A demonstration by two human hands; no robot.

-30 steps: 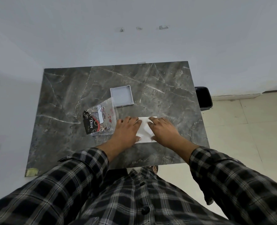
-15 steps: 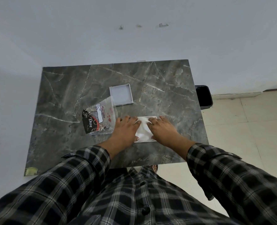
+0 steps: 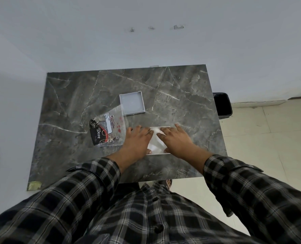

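Grip flat on both sides: left hand [image 3: 137, 140] and right hand [image 3: 177, 140] lie palm-down with fingers extended, clasping nothing; their fingertips nearly meet as they press a creased white sheet [image 3: 155, 144] onto the near middle of the grey marbled bench [image 3: 72, 95]. Just left of the left hand lies a clear plastic packet [image 3: 109, 128] printed "Dove"; at its far corner sits a shallow white square tray [image 3: 132, 105]; a black bin [image 3: 223, 106] stands on the floor past the bench's right edge.
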